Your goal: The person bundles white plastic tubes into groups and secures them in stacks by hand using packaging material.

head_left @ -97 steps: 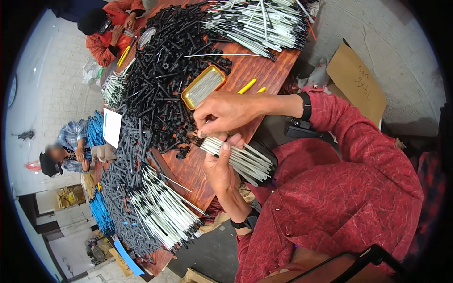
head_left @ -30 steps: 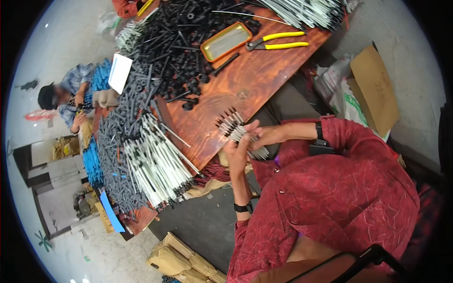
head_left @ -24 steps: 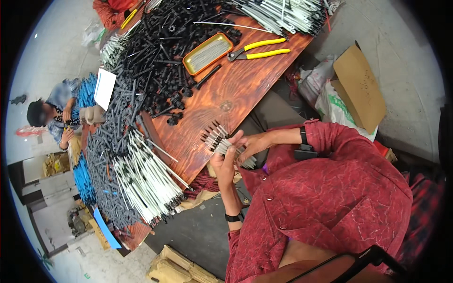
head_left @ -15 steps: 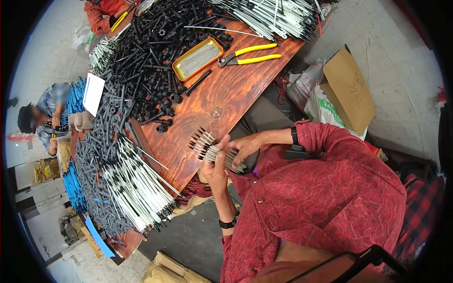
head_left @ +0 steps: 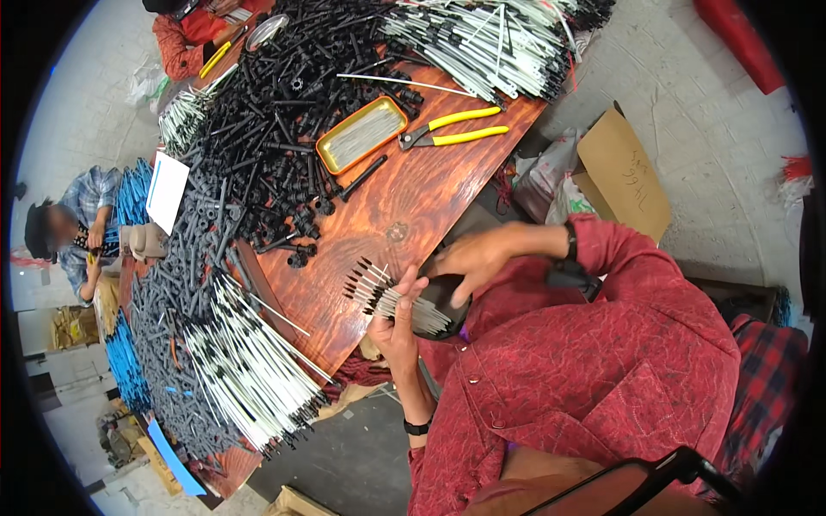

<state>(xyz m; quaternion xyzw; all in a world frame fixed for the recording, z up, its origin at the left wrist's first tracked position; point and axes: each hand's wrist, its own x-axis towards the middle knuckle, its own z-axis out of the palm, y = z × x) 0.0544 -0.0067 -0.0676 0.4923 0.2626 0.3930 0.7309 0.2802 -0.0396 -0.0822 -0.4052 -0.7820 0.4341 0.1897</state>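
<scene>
My left hand point(head_left: 397, 328) is closed round a fanned bundle of thin white rods with black tips point(head_left: 420, 315), held over the table's near edge. The black ends point away toward the table, and the pale lengths run back toward my body. My right hand point(head_left: 478, 260) hovers just right of the bundle, its fingers apart with nothing seen in them. Beyond my hands on the table lie yellow-handled pliers point(head_left: 452, 128) and an orange-rimmed tray point(head_left: 351, 154) of thin pale pins.
A heap of black plastic fittings point(head_left: 284, 163) covers the far part of the wooden table point(head_left: 379, 232). Grey fittings point(head_left: 172, 344) and white rods point(head_left: 249, 370) lie at left, more white rods point(head_left: 499, 52) far right. A cardboard box point(head_left: 624, 168) stands right. Two people work across the table.
My right hand has come off the rod bundle and moved right, its fingers spreading. The left hand keeps its hold in nearly the same place. The whole view has shifted slightly.
</scene>
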